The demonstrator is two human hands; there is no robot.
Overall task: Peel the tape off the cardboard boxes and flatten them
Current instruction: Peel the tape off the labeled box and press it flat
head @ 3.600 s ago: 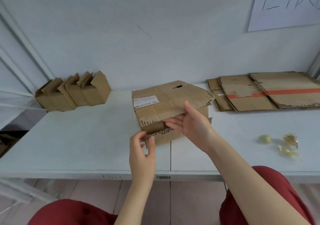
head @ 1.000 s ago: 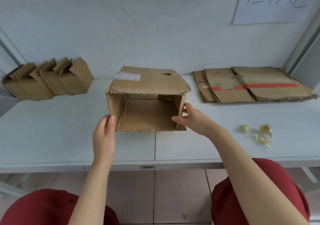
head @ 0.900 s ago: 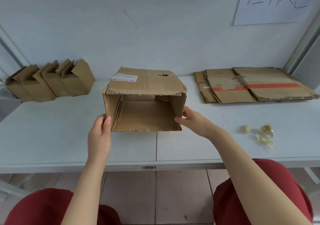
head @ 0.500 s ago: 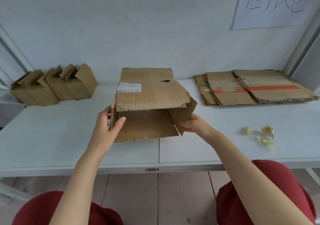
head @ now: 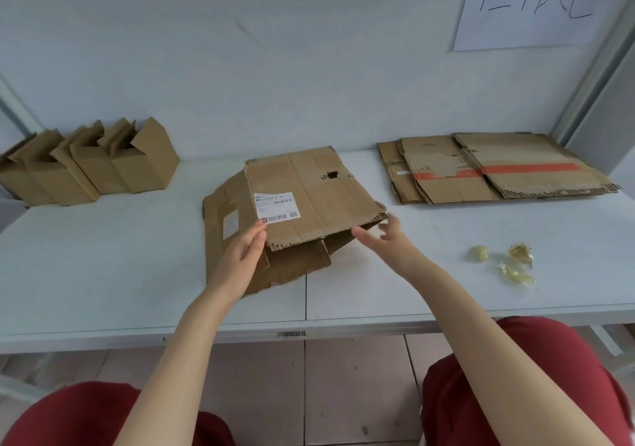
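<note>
On the table, mid, toward its front edge | box half-folded, skewed left, top panel sloping | left hand fingers straight, together, against near-left corner | right hand fingers spread, clear of box, beside near-right corner | likely light, stiff, creases give: press top panel flat, hold by edges

brown cardboard box, white label; orange stripe on flattened cardboard; white table.
</note>
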